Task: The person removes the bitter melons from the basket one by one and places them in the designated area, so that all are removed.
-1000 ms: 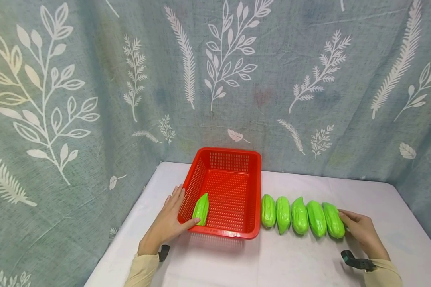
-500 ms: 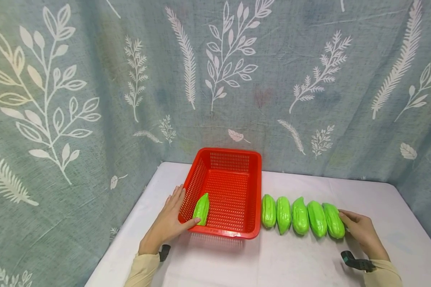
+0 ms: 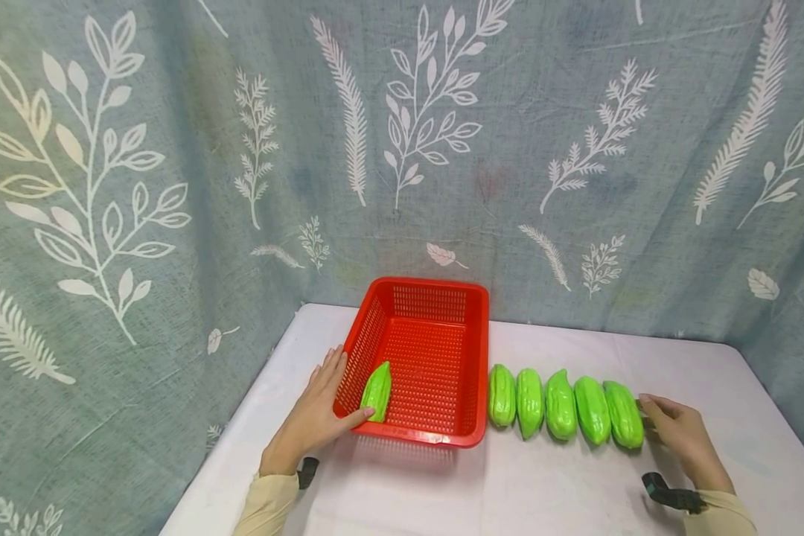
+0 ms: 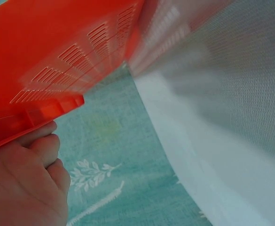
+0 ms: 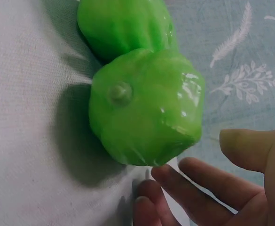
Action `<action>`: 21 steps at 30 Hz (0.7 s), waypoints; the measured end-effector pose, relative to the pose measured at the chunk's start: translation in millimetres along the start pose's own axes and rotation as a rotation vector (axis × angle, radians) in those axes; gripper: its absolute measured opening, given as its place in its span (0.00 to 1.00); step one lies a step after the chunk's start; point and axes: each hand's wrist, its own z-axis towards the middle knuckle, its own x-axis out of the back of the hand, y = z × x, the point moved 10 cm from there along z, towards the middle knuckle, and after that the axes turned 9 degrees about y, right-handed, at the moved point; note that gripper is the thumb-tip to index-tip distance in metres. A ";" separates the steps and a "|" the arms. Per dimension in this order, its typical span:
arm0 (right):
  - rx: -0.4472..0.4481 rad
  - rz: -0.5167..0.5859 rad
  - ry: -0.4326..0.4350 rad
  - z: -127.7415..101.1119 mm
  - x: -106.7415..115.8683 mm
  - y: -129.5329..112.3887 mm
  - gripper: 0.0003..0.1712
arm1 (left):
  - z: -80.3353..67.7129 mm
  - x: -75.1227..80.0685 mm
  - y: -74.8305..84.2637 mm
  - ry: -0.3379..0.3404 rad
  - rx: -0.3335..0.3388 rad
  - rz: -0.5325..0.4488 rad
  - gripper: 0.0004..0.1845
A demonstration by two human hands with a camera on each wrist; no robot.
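Since a moment ago your right hand has slid a little outward from the end of the row; the nearest green gourd now sits just off your fingertips, close but seemingly not gripped, your fingers loosely spread and holding nothing. Four more gourds lie beyond it, packed side by side toward the red basket. Your left hand has not moved: it lies flat against the basket's outer wall with fingers straight and the thumb at the near corner, apparently steadying it. Just past that thumb, one gourd leans inside against the basket wall.
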 end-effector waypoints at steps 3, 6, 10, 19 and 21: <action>0.000 0.004 0.022 -2.1 5.1 -1.3 0.48 | -0.2 0.3 -0.1 -0.004 0.003 -0.004 0.64; 0.007 0.016 0.055 -4.2 11.3 -7.7 0.47 | 0.3 0.5 -0.4 -0.009 0.005 -0.001 0.64; 0.031 0.030 0.119 -8.3 20.0 -22.7 0.44 | 1.3 -0.1 -1.2 -0.014 0.008 0.006 0.64; 0.183 0.089 0.170 -26.4 28.1 -74.5 0.40 | 1.0 1.3 0.5 0.007 -0.008 0.007 0.63; 0.233 0.101 0.163 -31.9 26.5 -87.5 0.40 | 0.7 1.0 0.7 0.006 -0.007 0.008 0.63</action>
